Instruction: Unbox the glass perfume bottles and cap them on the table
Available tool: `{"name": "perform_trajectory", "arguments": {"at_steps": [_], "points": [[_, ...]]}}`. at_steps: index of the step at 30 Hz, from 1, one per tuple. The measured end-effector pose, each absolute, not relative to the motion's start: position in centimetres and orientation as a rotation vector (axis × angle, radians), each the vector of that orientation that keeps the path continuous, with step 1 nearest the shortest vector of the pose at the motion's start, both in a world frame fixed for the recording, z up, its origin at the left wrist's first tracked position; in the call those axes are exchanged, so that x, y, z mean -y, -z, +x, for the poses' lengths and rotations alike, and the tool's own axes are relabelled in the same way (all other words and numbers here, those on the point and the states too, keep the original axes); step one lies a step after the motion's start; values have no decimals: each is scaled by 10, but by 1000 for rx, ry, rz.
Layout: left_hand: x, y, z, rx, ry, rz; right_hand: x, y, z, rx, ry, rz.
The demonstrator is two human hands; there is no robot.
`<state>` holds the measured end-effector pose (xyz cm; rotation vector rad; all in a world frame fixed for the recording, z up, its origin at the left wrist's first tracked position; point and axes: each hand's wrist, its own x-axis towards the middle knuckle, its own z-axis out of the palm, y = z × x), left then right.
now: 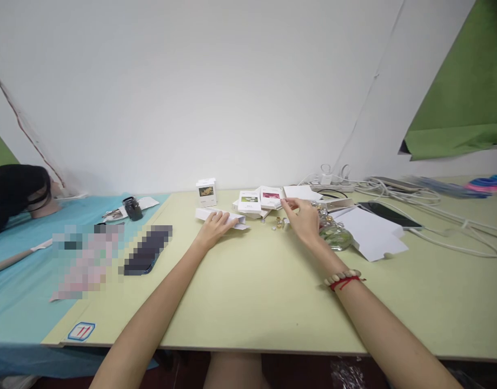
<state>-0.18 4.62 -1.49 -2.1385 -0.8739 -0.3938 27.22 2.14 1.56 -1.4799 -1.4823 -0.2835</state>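
My left hand lies over an open-ended white cardboard box resting on its side, its fingers around the top of it. My right hand is raised a little above the table, thumb and fingers drawn together; whatever is between them is too small to make out. Just left of it are small gold-capped pieces. Beneath and beside the right hand sits a clear glass bottle with green inside. Flattened white boxes with a green picture and a pink picture lie behind both hands.
A closed white box stands near the wall. White card sheets, a phone and cables occupy the right side. At left are a dark jar, a blurred phone and a mannequin head on blue cloth.
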Motion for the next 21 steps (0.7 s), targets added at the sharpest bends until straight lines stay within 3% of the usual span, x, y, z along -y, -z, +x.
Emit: {"name": "perform_trajectory", "arguments": {"at_steps": [21], "points": [[-46,15,-2,864,433,-2163,-28,-3,287,1548,377,-1553]]}}
